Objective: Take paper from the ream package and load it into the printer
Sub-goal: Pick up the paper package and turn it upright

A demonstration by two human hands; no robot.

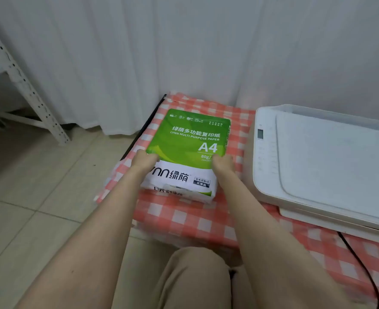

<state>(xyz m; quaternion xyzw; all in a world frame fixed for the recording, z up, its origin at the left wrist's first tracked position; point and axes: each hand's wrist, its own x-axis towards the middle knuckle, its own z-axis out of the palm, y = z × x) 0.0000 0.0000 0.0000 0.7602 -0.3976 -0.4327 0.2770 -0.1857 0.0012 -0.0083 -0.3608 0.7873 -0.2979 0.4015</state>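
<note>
Where the frame ends at the bottom centre, a knee (193, 275) in beige trousers pushes in, and both bare forearms reach up from it toward the middle of the frame. At the lower right a black cable (360, 262) curves across the red-and-white checked cloth that covers the low counter (184, 219). Pale floor tiles (28, 208) fill the lower left.

Further up, the ream package (190, 139), green above and white below and marked A4, lies flat on the cloth at the centre of the frame. To its right the white printer (329, 157) sits on the same counter with its lid down flat; a strip of cloth separates the two. Behind them a white curtain (161, 52) hangs across the top of the frame, and a white perforated shelf frame (23, 81) stands at the upper left.

The left hand (145, 161) holds the package at its left edge and the right hand (224, 165) at its right edge, both about where the green meets the white. The fingers (154, 157) of each lie close together, bent onto the top face. The thumbs are hidden, so how far they wrap I cannot tell.
</note>
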